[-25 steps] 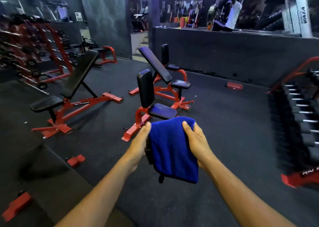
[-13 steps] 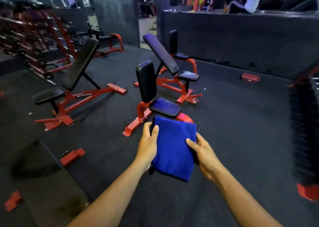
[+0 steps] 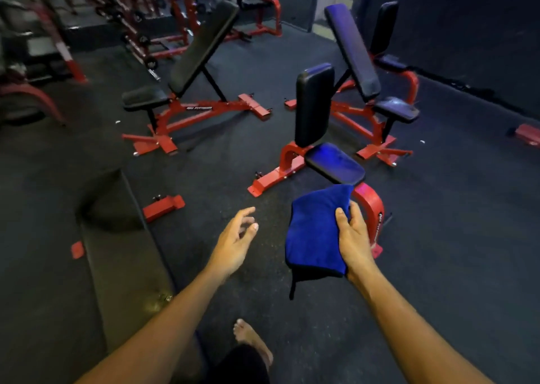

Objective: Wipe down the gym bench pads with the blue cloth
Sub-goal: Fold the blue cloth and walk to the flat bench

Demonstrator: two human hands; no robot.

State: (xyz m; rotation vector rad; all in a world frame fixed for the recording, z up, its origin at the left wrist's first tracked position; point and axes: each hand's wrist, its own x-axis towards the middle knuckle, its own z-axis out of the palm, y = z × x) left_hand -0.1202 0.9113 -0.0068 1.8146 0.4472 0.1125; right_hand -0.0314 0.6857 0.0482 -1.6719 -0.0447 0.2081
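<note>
A person's right hand (image 3: 355, 237) grips a folded blue cloth (image 3: 315, 234), thumb pressed on its upper face, holding it in the air just in front of the nearest red-framed bench, whose seat pad (image 3: 334, 163) and upright back pad (image 3: 314, 103) lie just beyond. The left hand (image 3: 233, 243) hangs beside the cloth, apart from it, fingers loosely spread and holding nothing. A bare foot (image 3: 252, 340) stands on the dark rubber floor (image 3: 438, 223) below.
</note>
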